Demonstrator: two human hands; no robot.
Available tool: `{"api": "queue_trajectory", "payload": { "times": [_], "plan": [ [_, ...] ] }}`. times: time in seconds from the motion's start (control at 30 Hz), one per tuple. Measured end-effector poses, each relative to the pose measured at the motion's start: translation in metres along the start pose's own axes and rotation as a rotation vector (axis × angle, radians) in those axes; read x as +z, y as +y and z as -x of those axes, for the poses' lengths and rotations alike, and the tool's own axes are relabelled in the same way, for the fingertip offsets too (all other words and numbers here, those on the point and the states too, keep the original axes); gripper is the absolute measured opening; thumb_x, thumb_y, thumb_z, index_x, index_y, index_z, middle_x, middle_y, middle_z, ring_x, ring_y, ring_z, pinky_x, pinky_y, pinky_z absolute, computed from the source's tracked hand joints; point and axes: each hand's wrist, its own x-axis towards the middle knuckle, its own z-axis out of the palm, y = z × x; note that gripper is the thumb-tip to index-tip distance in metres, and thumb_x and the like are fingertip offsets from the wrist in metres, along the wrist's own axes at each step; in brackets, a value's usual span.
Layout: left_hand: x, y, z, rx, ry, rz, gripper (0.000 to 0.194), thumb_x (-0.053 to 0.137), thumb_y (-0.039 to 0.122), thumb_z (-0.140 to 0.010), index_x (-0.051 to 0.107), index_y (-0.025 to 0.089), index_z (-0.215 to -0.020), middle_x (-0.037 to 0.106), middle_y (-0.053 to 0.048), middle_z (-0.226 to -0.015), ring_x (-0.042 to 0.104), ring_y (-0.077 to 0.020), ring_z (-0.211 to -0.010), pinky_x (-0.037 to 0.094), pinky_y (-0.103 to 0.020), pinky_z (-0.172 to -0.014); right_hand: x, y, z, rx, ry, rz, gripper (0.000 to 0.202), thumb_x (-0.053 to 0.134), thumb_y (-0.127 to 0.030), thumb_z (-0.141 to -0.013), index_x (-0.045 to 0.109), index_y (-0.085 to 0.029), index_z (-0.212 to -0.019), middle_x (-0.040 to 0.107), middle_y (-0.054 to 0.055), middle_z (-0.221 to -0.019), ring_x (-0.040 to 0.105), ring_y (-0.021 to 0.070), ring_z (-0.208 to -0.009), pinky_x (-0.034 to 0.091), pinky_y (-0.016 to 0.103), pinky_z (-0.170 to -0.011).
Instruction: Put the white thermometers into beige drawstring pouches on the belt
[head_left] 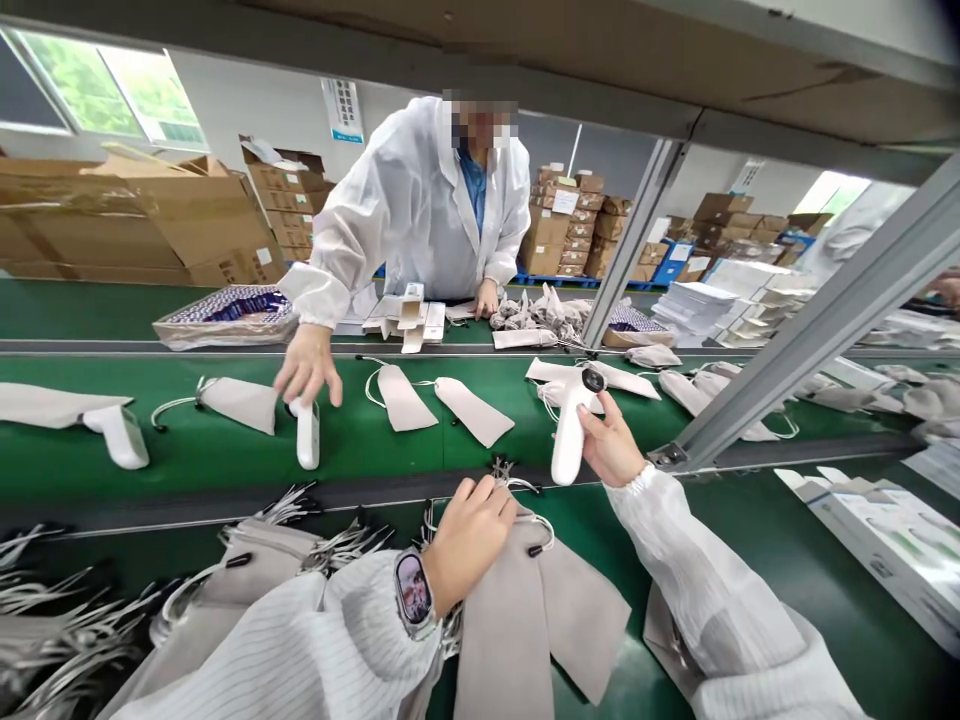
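My right hand (613,440) is closed around a white handheld device (568,445) with a dark round end, held upright above the near edge of the belt. My left hand (472,535), with a watch on its wrist, has its fingers curled over the top of a light grey drawstring pouch (504,620). Another grey pouch (585,610) lies partly beneath that one. To the left are piled several more pouches (266,560) with white cords and black toggles. My left fingertips are partly hidden by the hand itself.
Across the green belt (360,460), a co-worker's hand (307,365) reaches over another white device (307,435). Several pouches (472,410) lie on the belt. A slanted metal post (810,330) stands at the right, beside a white printed box (885,550). A shelf (600,60) hangs overhead.
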Motion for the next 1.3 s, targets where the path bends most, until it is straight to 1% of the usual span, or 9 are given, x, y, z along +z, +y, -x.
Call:
{"api": "queue_trajectory", "payload": {
  "times": [0.3,0.53,0.67,0.77,0.93,1.03,1.2,1.27,1.3],
  "plan": [
    [-0.031,-0.007,-0.005,-0.112,-0.141,0.511,0.020,0.040,0.033,-0.086,0.049,0.019,-0.076,0.053,0.002,-0.076,0.048,-0.0138,-0.072,0.033,-0.026,-0.062,0.031,-0.012,0.029,0.062,-0.162,-0.142,0.058,0.062,-0.029,-0.070,0.028,-0.039,-0.115,0.055,-0.003,-0.087,0.055,0.0138,-0.078,0.047,0.034,-0.069],
    [-0.037,-0.008,-0.008,-0.296,0.147,0.827,0.017,0.050,0.028,-0.080,0.043,0.018,-0.067,0.037,0.002,-0.079,0.041,-0.0101,-0.068,0.033,-0.020,-0.056,0.040,-0.002,0.040,0.334,-0.608,0.113,0.037,0.047,-0.054,-0.074,0.050,-0.018,-0.084,0.049,0.000,-0.073,0.051,0.0095,-0.063,0.044,0.023,-0.052],
    [-0.040,-0.016,-0.010,-0.308,0.112,0.929,0.021,0.049,0.033,-0.079,0.044,0.017,-0.065,0.035,0.003,-0.076,0.037,-0.0088,-0.061,0.032,-0.020,-0.054,0.042,0.005,0.044,0.255,-0.699,0.369,0.048,0.040,-0.059,-0.074,0.050,-0.013,-0.064,0.035,-0.003,-0.059,0.030,0.0035,-0.044,0.023,0.015,-0.034],
    [-0.043,-0.024,-0.010,-0.348,0.096,0.926,0.023,0.048,0.037,-0.078,0.044,0.017,-0.066,0.035,0.003,-0.075,0.038,-0.0094,-0.064,0.033,-0.020,-0.056,0.042,0.004,0.046,0.125,-0.746,0.440,0.055,0.034,-0.059,-0.077,0.043,-0.013,-0.048,0.032,-0.003,-0.055,0.029,0.0038,-0.045,0.023,0.018,-0.037],
    [-0.045,-0.038,-0.004,-0.441,-0.267,0.995,0.027,0.049,0.039,-0.075,0.049,0.018,-0.092,0.046,0.004,-0.068,0.040,-0.0089,-0.056,0.031,-0.019,-0.050,0.038,-0.005,0.044,-0.171,-0.438,0.626,0.051,0.030,-0.049,-0.084,0.059,-0.013,-0.063,0.051,0.003,-0.060,0.047,0.0101,-0.057,0.036,0.022,-0.052],
    [-0.055,-0.039,-0.001,-0.438,-0.449,1.053,0.031,0.042,0.041,-0.078,0.052,0.014,-0.067,0.040,0.005,-0.050,0.032,-0.0067,-0.043,0.022,-0.019,-0.042,0.022,-0.008,0.033,-0.406,-0.250,0.728,0.043,0.035,-0.041,-0.084,0.060,-0.015,-0.062,0.059,0.005,-0.068,0.053,0.0127,-0.062,0.040,0.025,-0.060],
    [-0.082,-0.022,0.000,-0.443,-0.339,1.348,0.042,0.039,0.047,-0.080,0.027,0.018,-0.052,0.019,0.008,-0.047,0.012,-0.0051,-0.041,0.010,-0.020,-0.039,-0.023,-0.018,-0.001,-0.538,0.163,0.926,0.038,0.044,-0.041,-0.079,0.058,-0.015,-0.055,0.060,0.005,-0.059,0.054,0.0151,-0.058,0.040,0.026,-0.059],
    [-0.084,-0.013,-0.003,-0.477,-0.256,1.493,0.041,0.039,0.047,-0.081,0.026,0.019,-0.054,0.018,0.009,-0.047,0.010,-0.0050,-0.040,0.009,-0.020,-0.038,-0.027,-0.019,-0.004,-0.430,0.155,0.890,0.038,0.043,-0.045,-0.078,0.060,-0.014,-0.063,0.059,0.005,-0.057,0.051,0.0139,-0.053,0.039,0.026,-0.055],
    [-0.082,-0.010,-0.005,-0.496,-0.175,1.535,0.040,0.039,0.046,-0.081,0.028,0.019,-0.054,0.018,0.009,-0.047,0.011,-0.0051,-0.040,0.010,-0.019,-0.038,-0.022,-0.018,0.000,-0.338,0.021,0.830,0.040,0.041,-0.048,-0.077,0.061,-0.014,-0.072,0.060,0.005,-0.059,0.050,0.0129,-0.051,0.039,0.025,-0.052]
  ]
}}
